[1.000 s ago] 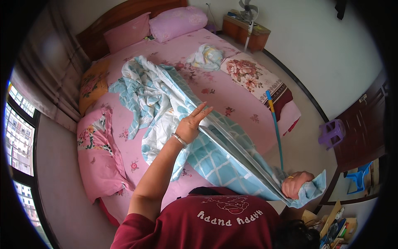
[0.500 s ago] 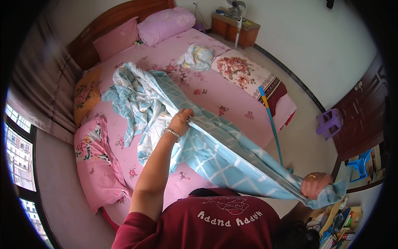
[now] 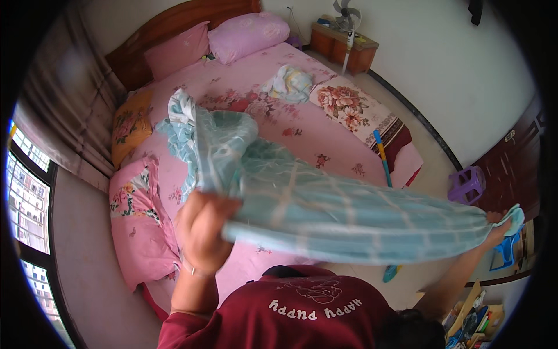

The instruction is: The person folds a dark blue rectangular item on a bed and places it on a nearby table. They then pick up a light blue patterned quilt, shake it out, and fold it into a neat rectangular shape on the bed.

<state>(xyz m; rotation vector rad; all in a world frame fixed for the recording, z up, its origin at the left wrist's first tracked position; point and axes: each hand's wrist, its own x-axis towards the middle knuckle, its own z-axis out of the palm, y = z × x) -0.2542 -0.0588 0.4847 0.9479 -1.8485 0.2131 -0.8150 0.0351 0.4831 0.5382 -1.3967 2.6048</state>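
A light blue quilt cover with white crossing lines (image 3: 349,215) stretches between my two hands, blurred by motion. My left hand (image 3: 206,230), with a bracelet at the wrist, is closed on its near left edge. Far out to the right, my right hand (image 3: 496,224) grips the opposite end, and a small corner sticks out past the fingers. The far left part of the cover lies bunched on the pink flowered bed sheet (image 3: 273,116), with a white piece at its top. Part of the bed is hidden beneath the raised cloth.
Pillows (image 3: 247,36) lie by the wooden headboard (image 3: 136,49), and a pink cushion (image 3: 136,224) is at the left edge. A crumpled cloth (image 3: 289,84) and a folded flowered blanket (image 3: 354,113) lie on the bed. A blue pole (image 3: 381,154), a fan (image 3: 349,35) and a purple stool (image 3: 467,185) stand beyond.
My left hand has come nearer and to the left, lifting its edge of the quilt cover. My right hand has moved up and outward, and the cloth has spread wider between them.
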